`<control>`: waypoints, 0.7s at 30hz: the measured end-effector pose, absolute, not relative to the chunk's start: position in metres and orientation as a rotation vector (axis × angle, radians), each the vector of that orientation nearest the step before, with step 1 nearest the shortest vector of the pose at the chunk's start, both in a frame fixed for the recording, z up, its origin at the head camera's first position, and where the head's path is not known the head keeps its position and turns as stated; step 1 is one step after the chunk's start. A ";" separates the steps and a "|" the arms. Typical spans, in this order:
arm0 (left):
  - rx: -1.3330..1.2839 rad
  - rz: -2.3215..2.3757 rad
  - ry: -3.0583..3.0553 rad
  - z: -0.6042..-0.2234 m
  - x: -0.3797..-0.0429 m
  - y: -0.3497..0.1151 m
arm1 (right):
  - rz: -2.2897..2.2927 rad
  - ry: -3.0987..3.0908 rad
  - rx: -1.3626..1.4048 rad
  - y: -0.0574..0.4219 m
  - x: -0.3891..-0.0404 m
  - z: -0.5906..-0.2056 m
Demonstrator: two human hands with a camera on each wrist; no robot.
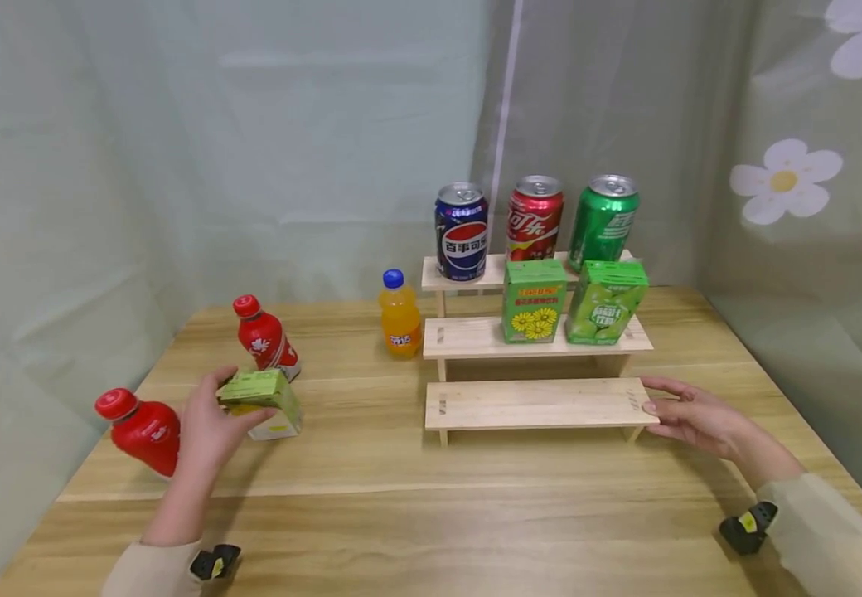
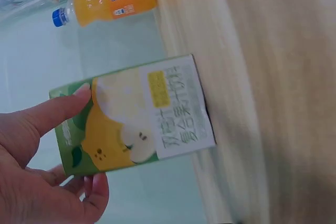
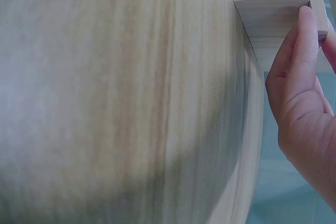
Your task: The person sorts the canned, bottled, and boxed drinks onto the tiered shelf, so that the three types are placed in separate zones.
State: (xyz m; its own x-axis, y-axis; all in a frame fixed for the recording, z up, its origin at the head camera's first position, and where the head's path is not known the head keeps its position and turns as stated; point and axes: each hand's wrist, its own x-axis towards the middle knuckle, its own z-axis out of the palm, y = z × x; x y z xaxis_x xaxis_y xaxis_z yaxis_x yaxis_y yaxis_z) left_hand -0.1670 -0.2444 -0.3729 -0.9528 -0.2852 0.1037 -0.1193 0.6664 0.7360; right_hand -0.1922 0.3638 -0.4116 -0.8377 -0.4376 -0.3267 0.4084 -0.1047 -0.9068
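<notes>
My left hand [image 1: 210, 423] holds a juice carton [image 2: 131, 116] by its upper end, thumb on the printed front and fingers on the opposite side. The carton is green on top, with yellow fruit and a white lower part; its base is close to the tabletop. At the right, my right hand [image 1: 692, 416] pinches the right end of the lowest step of a three-tier wooden shelf [image 1: 535, 404], thumb on the top edge and fingers at its side. That lowest step bears nothing. A green chrysanthemum drink carton [image 1: 534, 301] and a green grape juice carton [image 1: 606, 303] stand on the middle step.
On the top step stand a blue Pepsi can [image 1: 462, 232], a red cola can [image 1: 535, 219] and a green can [image 1: 604, 222]. An orange soda bottle [image 1: 400, 317] stands left of the shelf. Two red bottles [image 1: 267, 338] flank my left hand.
</notes>
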 end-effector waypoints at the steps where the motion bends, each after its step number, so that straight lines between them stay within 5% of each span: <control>1: 0.327 -1.175 -2.672 -0.373 -0.167 -0.245 | -1.986 1.623 -0.023 0.363 -0.192 -0.411; 21: 0.122 -1.420 -2.697 -0.381 -0.166 -0.235 | -2.002 1.642 0.003 0.361 -0.192 -0.412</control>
